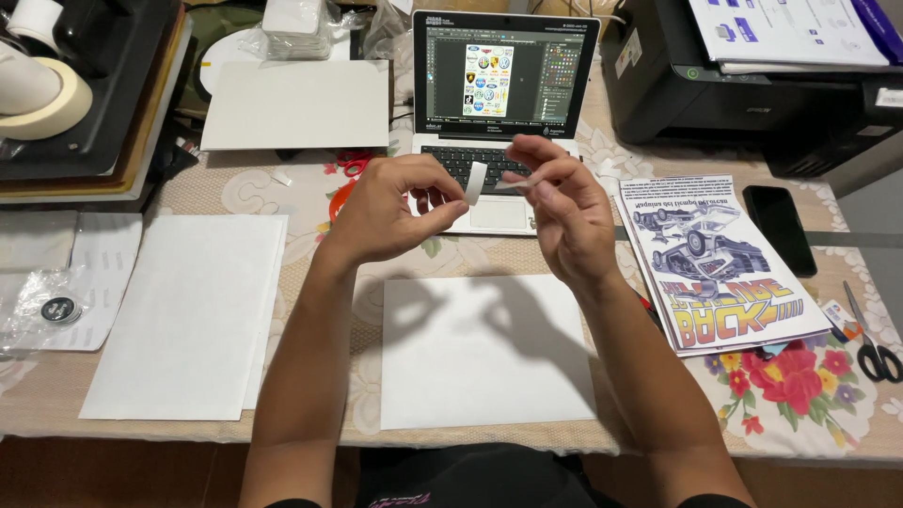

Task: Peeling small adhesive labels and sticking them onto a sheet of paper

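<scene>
Cluttered desk with a floral cloth [790, 376], seen from my head camera. Starting at the centre: a small white strip [477, 182], tape or a paper tab by the look, is held up in the air between both hands, above the laptop's palm rest and well clear of the table. My left hand [381, 212] pinches its lower end between thumb and forefinger, other fingers curled in. My right hand [564, 212] is closed in a pinch on the other end, which runs off sideways as a thin flat tail; I judge the two-handed grip keeps it taut and off the fingers.

Directly below the hands lies a blank white sheet [484, 353], squared to the desk edge, probably laid there as the working piece since both arms frame it. Left of it sits a stack of larger white sheets [188, 315], apart from it. Right of it, a pile of printed pages with car artwork [720, 268], tilted, within easy reach of the right hand.

Behind the hands is an open laptop [503, 75] showing a page of round logos. A black phone [779, 229] lies just beside the printed pile; scissors [870, 339] sit near the right edge. A black printer [752, 75] stands at back right, and a roll of masking tape [42, 99] at back left. A white board [296, 103] lies left of the laptop.
</scene>
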